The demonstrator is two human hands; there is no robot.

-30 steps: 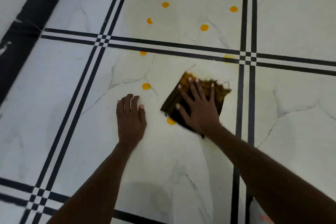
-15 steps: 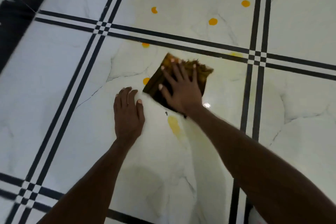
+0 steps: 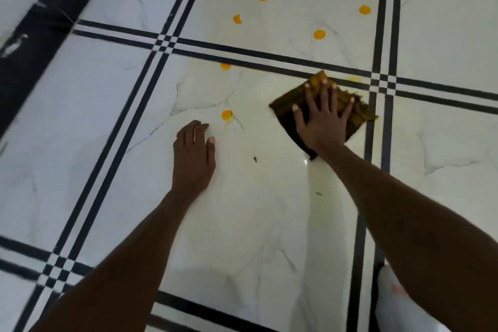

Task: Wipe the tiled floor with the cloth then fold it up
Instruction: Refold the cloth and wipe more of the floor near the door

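A dark brown and mustard cloth (image 3: 359, 113) lies flat on the white marble-patterned tiled floor (image 3: 256, 224), close to a crossing of black tile lines. My right hand (image 3: 322, 116) presses down on the cloth with fingers spread. My left hand (image 3: 194, 156) rests flat on the bare tile to the left, fingers together, holding nothing. An orange spot (image 3: 226, 115) sits just beyond my left fingertips. Several more orange spots (image 3: 319, 34) dot the tile farther away. A faint yellowish smear runs below the cloth.
Double black lines (image 3: 269, 56) split the floor into large squares. A wide black band (image 3: 40, 35) runs along the far left. Small dark specks (image 3: 255, 159) lie between my hands. Something white (image 3: 390, 294) shows at the bottom right under my arm.
My right hand slid the cloth to the right, toward the line crossing. The orange smear seen below the cloth is wiped to a faint trace. My left hand stayed planted.
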